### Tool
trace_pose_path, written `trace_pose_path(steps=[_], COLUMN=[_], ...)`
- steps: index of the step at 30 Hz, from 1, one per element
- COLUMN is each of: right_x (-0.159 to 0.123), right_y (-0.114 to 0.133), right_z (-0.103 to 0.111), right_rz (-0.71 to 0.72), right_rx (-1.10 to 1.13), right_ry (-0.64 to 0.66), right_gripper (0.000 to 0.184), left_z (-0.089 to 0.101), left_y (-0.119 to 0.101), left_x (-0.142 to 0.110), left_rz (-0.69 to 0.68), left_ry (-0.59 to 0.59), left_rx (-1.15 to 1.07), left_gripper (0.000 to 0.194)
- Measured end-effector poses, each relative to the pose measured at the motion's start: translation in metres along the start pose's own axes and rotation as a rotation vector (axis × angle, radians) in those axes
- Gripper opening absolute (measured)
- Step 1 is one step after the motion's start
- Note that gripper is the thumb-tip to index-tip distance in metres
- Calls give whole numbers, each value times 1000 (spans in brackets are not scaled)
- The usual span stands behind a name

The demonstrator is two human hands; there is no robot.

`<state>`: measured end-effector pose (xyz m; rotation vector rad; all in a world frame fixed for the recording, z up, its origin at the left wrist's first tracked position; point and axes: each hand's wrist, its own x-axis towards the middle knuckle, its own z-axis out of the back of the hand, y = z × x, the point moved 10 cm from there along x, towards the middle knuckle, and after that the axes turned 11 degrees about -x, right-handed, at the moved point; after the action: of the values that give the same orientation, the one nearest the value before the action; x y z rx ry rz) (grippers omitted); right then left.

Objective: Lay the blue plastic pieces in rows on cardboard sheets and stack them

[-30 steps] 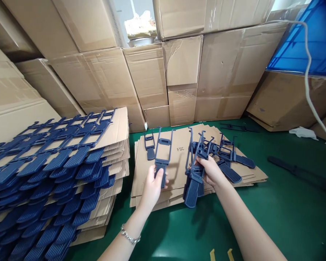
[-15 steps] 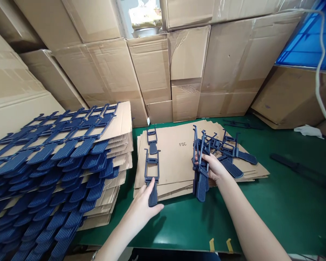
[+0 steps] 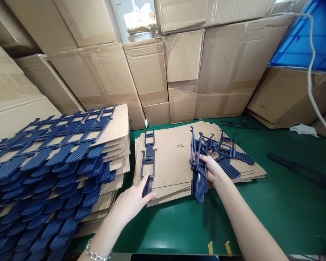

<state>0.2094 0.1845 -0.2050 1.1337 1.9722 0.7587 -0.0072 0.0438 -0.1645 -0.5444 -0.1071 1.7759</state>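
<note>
My left hand (image 3: pixel 133 201) pinches the ribbed end of a dark blue plastic part (image 3: pixel 148 170) that lies flat on the left edge of a stack of cardboard sheets (image 3: pixel 174 163). Just beyond it a second blue part (image 3: pixel 149 142) lies in line. My right hand (image 3: pixel 210 168) is closed round a bunch of several blue parts (image 3: pixel 198 170), held upright over the sheets. More loose blue parts (image 3: pixel 228 154) lie in a pile on the sheets right behind that hand.
At the left stands a tall stack of cardboard layers (image 3: pixel 108 163) covered with rows of blue parts (image 3: pixel 51 159). Cardboard boxes (image 3: pixel 179 69) wall the back of the green table (image 3: pixel 274 203). A blue crate (image 3: pixel 304 40), a white cable (image 3: pixel 311 79) and a dark strip (image 3: pixel 301 168) are at the right.
My left hand brought a single blue part from mid-air down onto the left edge of the sheets, in line behind the first part, then drew back a little. My right hand kept its bunch.
</note>
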Motion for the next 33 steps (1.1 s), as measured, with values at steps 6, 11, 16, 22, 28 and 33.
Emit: trace_pose_path(steps=[6, 11, 16, 22, 28, 33], right_x=[-1, -6, -5, -4, -5, 2], right_y=[2, -4, -15, -15, -11, 1], right_z=[-4, -18, -31, -33, -21, 5], right_rz=[3, 45, 158, 189, 80, 85], right_rx=[-11, -2, 79, 19, -79, 52], right_ry=[11, 4, -43, -46, -105, -195], right_gripper=[15, 24, 33, 24, 22, 6], left_z=[22, -15, -42, -32, -4, 31], left_y=[-12, -55, -104, -103, -91, -76], left_x=[7, 19, 35, 49, 55, 89], left_rz=[-46, -107, -129, -138, -176, -169], left_ry=[-180, 47, 314, 208, -33, -201], left_rx=[-157, -1098, -1347, -1404, -1511, -1287], left_gripper=[60, 64, 50, 41, 37, 35])
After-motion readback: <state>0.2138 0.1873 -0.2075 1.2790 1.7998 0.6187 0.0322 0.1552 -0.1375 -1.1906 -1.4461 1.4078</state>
